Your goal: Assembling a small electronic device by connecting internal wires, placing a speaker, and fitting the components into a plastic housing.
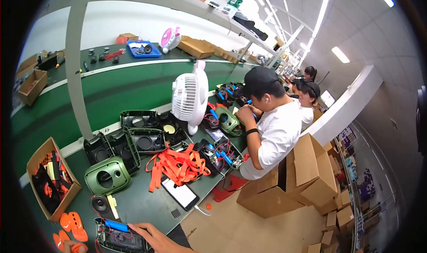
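Observation:
At the lower edge, my right hand (153,237) reaches over an opened dark speaker housing (122,243), its fingers stretched out and touching the end of a blue battery pack (116,226). Red wires run inside the housing. My left hand (67,246) is mostly cut off by the frame's edge; its fingers close on an orange plastic piece (79,248). More flat orange pieces (74,224) lie just above it. A round black speaker driver (99,203) rests behind the housing, wired to it.
A cardboard box (69,199) of orange and black parts stands left. Green housing shells (107,176), orange straps (178,166), a phone (180,194) and a white fan (190,97) occupy the bench. A co-worker in a white shirt (278,133) works at right, beside large cartons (271,199).

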`<state>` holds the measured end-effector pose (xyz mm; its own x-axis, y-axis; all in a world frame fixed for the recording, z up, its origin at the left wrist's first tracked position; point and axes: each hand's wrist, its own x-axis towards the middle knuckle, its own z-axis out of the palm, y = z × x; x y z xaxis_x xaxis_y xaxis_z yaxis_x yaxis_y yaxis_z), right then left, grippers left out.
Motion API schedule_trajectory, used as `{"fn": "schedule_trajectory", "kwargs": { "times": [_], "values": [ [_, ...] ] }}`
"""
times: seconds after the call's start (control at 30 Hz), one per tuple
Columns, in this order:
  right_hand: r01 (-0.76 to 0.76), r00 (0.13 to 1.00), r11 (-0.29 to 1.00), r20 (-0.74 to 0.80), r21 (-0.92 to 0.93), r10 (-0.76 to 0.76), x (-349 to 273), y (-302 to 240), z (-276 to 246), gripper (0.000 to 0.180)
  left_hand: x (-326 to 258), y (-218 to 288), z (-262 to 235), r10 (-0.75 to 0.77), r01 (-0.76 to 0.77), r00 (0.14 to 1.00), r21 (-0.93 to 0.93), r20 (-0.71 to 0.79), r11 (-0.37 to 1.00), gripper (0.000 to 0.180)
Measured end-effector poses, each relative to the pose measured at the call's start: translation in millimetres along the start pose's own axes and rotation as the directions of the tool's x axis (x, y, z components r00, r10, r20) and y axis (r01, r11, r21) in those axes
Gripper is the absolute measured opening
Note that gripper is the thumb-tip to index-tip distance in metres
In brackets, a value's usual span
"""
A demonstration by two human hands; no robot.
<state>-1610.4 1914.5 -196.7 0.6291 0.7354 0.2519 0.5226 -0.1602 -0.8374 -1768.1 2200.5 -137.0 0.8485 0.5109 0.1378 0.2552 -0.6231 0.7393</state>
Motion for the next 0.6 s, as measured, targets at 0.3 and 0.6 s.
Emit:
{"fn": "schedule_trajectory", "kwargs": {
  "times": [0.3, 0.6],
  "values": [
    [-0.117, 0.988, 0.966, -0.127, -0.232, 0.090, -13, 19, -30, 0.112, 31, 35, 54, -0.206, 0.306, 0.949, -0.543, 0.238, 0.782, 0.034],
    [-0.076, 0.995, 0.964, -0.077, -0.253, 0.058, -8, 22, 0, 0.116, 9, 16, 48, -0.201, 0.215, 0.975, -0.590, 0.092, 0.778, 0.028]
  ]
}}
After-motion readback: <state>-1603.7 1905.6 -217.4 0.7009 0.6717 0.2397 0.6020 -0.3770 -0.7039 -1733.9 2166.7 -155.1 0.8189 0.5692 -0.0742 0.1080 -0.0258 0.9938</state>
